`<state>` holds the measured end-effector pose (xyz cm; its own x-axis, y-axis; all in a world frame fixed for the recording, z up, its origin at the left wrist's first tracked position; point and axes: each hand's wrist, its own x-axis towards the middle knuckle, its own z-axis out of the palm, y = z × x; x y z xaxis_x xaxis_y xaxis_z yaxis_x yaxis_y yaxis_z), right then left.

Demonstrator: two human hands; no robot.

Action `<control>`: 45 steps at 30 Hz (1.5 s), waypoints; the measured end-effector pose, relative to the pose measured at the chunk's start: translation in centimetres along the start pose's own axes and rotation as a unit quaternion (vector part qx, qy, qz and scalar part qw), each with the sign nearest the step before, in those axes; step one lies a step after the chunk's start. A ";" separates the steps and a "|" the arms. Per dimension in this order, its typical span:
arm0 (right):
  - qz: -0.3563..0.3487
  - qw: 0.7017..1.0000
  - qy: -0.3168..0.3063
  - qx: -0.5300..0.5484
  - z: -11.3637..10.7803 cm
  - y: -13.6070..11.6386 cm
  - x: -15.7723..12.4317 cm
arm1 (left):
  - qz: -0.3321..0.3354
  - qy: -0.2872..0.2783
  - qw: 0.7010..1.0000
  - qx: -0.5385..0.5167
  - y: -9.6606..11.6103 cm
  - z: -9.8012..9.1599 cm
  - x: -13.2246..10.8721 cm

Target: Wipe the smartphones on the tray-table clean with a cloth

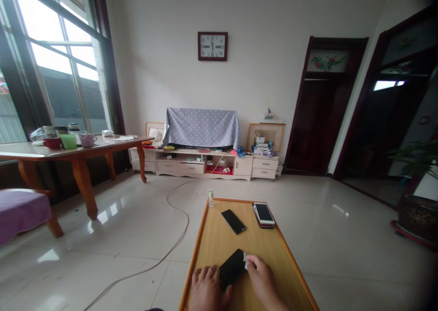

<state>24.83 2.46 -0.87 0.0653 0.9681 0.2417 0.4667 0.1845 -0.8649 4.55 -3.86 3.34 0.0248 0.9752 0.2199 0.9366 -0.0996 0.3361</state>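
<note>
A black smartphone (pixel 233 269) lies at a slant on the near part of a small wooden table (pixel 263 251). My left hand (pixel 207 289) is closed on its lower left end, the thumb by the bottom edge and the other fingers curled at the left side. In a pinch, my right hand (pixel 262 278) holds a small white piece of cloth or tissue (pixel 245 260) against the phone's upper right edge. Farther up lies a second dark phone (pixel 233 221). Right of it is a stack of phones (pixel 263 215), a white-framed one on top.
At the table's far left corner stands a small clear pump bottle (pixel 211 198). A cable (pixel 185 229) runs along the floor on the left. Cups stand on a larger table (pixel 99 143) by the window. A low cabinet (pixel 185 167) lines the far wall; a potted plant (pixel 419 217) is at right.
</note>
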 end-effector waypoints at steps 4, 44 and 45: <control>0.022 0.998 0.023 0.059 -0.3 -1.2 0.8 | 0.022 0.027 0.999 -0.005 -0.2 0.1 -0.1; -0.050 0.971 0.007 -0.234 1.7 -1.3 3.4 | -0.014 -0.054 0.998 -0.004 0.9 -1.1 0.3; -0.047 0.970 0.008 -0.239 1.6 -1.2 3.4 | -0.001 -0.055 0.998 -0.008 1.0 -0.9 0.3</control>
<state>23.10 5.83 0.32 0.0134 0.9475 0.3195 0.8264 0.1694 -0.5370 5.11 -3.85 4.60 0.0617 0.9911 0.1179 0.9310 -0.0998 0.3512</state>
